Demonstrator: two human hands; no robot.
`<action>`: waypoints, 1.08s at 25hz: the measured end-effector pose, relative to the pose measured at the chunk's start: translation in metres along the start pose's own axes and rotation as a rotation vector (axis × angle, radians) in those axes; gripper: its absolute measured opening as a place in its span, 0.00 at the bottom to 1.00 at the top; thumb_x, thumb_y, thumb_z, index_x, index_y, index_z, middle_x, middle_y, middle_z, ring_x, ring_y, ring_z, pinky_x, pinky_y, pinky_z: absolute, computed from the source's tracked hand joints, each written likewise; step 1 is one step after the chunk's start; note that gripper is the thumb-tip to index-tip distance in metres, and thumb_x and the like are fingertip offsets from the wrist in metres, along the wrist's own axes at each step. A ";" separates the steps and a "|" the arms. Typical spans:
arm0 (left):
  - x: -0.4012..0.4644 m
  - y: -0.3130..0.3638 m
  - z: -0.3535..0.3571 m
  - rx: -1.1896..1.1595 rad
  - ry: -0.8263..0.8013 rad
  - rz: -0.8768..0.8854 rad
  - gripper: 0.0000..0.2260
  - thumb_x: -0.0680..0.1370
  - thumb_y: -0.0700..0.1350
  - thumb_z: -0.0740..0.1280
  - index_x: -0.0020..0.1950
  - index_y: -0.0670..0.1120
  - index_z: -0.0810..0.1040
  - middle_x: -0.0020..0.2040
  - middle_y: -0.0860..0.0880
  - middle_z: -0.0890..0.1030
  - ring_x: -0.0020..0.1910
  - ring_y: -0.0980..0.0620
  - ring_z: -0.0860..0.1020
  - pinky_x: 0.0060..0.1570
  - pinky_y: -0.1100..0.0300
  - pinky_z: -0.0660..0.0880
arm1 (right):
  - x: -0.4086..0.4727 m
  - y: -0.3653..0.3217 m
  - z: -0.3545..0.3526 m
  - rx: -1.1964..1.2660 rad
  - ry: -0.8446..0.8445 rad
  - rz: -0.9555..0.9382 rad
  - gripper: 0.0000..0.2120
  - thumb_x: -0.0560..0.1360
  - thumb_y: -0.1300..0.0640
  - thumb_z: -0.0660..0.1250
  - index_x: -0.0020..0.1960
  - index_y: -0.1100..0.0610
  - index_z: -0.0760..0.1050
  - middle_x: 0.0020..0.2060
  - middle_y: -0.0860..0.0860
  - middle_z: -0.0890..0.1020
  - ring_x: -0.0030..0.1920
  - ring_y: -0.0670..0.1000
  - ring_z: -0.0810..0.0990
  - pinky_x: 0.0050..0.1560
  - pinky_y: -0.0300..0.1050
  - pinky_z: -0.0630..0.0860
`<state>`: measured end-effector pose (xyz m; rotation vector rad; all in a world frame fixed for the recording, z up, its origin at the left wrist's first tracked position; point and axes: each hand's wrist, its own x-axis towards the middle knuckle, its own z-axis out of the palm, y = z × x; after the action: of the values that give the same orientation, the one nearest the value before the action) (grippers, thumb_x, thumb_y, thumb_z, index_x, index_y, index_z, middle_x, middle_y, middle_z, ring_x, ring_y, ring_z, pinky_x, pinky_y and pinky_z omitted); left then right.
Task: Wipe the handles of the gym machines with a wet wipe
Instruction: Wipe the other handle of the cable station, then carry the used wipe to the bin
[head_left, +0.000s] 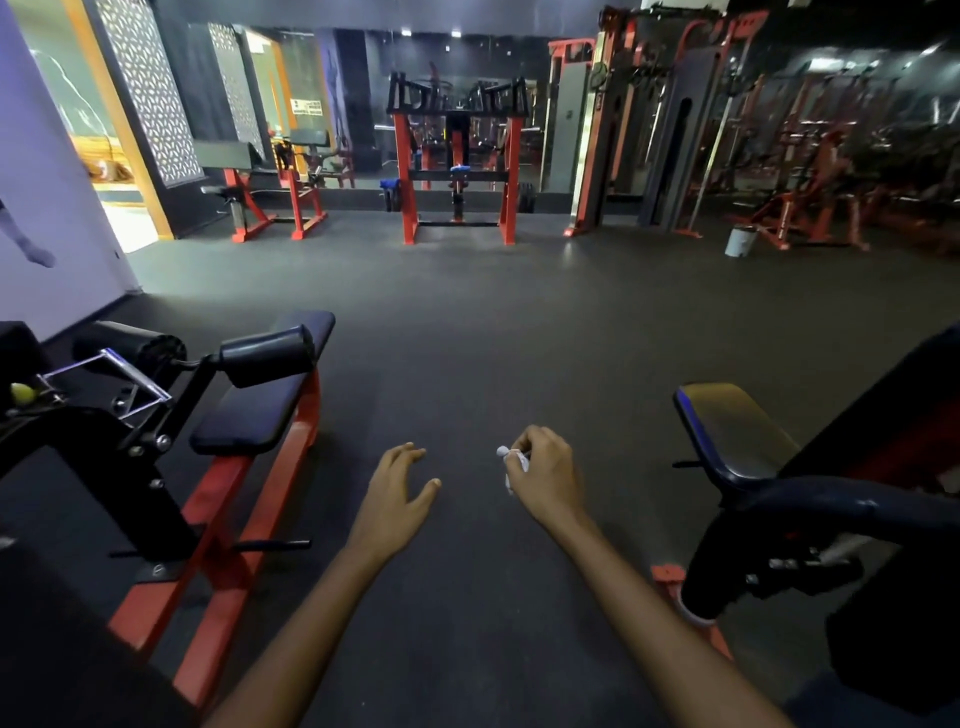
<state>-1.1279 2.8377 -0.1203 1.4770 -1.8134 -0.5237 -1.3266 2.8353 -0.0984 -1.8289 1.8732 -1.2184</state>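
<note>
Wet wipe (511, 464), white and crumpled, sat just below the frame's center, gripped in the curled fingers of the right hand (545, 475). Beside it, the left hand (397, 493) hovered over the dark floor (519, 322) with fingers relaxed and spread, holding nothing. A padded bench (265, 395) stood at left, a curved black handle (841, 506) at lower right.

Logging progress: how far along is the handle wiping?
Done: cannot tell; no handle shows signs of wiping. In hand: right hand grips a crumpled wet wipe; left hand is open, touching nothing. Left: the chrome handle at left and the black handle at right.
</note>
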 end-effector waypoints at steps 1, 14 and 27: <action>0.010 -0.004 0.000 0.003 -0.009 0.005 0.19 0.77 0.45 0.68 0.67 0.42 0.72 0.69 0.46 0.69 0.69 0.50 0.68 0.64 0.64 0.61 | 0.007 0.001 0.005 -0.021 0.009 0.006 0.08 0.72 0.59 0.63 0.36 0.59 0.69 0.38 0.52 0.78 0.46 0.54 0.80 0.39 0.52 0.75; 0.144 -0.034 0.012 -0.086 -0.134 0.095 0.19 0.78 0.44 0.68 0.68 0.41 0.71 0.67 0.46 0.72 0.67 0.49 0.71 0.62 0.62 0.65 | 0.101 0.020 0.048 -0.051 0.175 0.213 0.09 0.71 0.58 0.66 0.34 0.58 0.69 0.34 0.49 0.78 0.37 0.50 0.76 0.36 0.48 0.73; 0.413 0.006 0.146 -0.140 -0.182 0.156 0.20 0.79 0.45 0.66 0.69 0.41 0.70 0.67 0.47 0.72 0.69 0.50 0.69 0.64 0.62 0.63 | 0.344 0.161 0.031 -0.065 0.201 0.337 0.04 0.70 0.57 0.68 0.36 0.56 0.77 0.39 0.48 0.79 0.40 0.47 0.79 0.41 0.48 0.78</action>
<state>-1.2721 2.4250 -0.0964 1.2159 -1.9698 -0.7102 -1.4801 2.4864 -0.1052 -1.3832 2.2399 -1.2678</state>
